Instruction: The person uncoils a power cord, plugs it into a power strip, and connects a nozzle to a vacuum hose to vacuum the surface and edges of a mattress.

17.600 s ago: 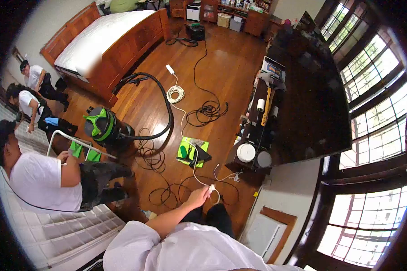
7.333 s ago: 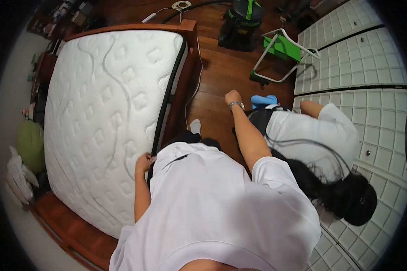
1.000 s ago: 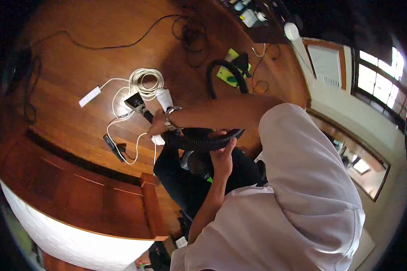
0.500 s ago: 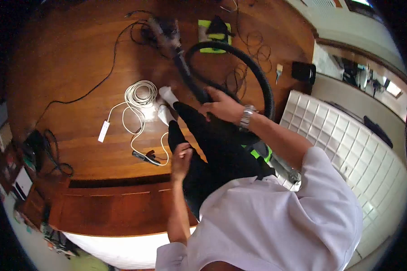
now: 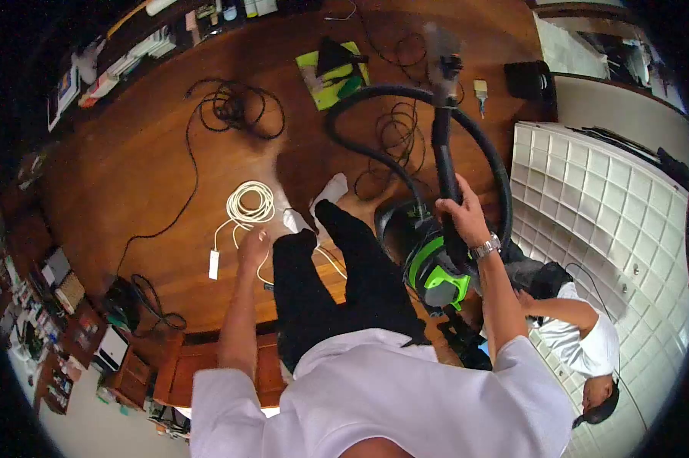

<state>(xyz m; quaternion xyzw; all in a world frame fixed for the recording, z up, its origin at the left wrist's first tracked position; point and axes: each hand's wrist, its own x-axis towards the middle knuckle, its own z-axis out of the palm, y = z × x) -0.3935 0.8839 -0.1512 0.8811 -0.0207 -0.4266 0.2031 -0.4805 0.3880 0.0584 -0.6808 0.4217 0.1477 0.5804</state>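
Observation:
My right hand (image 5: pixel 465 211) is wrapped round the black vacuum wand (image 5: pixel 443 145), whose clear-looking head (image 5: pixel 442 65) is blurred and points away from me. A black hose (image 5: pixel 486 126) loops from the wand area round to the green and black vacuum cleaner (image 5: pixel 436 275), which sits on the floor beside my right leg. My left hand (image 5: pixel 254 246) hangs near my left knee with its fingers curled; whether anything is in it is too small to tell. Just beyond that hand lies a coiled white extension cord (image 5: pixel 250 204) with a white socket strip (image 5: pixel 214 264).
Black cable (image 5: pixel 230 107) lies tangled on the wooden floor (image 5: pixel 153 153). Ahead are a green and black item (image 5: pixel 333 72), a brush (image 5: pixel 480 95) and a black bin (image 5: pixel 528 80). Another person (image 5: pixel 581 336) is at the right by white tiled panels (image 5: pixel 581 191). Shelves stand left.
The view has turned. My right hand has swung the wand to the right, over the hose loop. The vacuum cleaner and the other person now show at the right.

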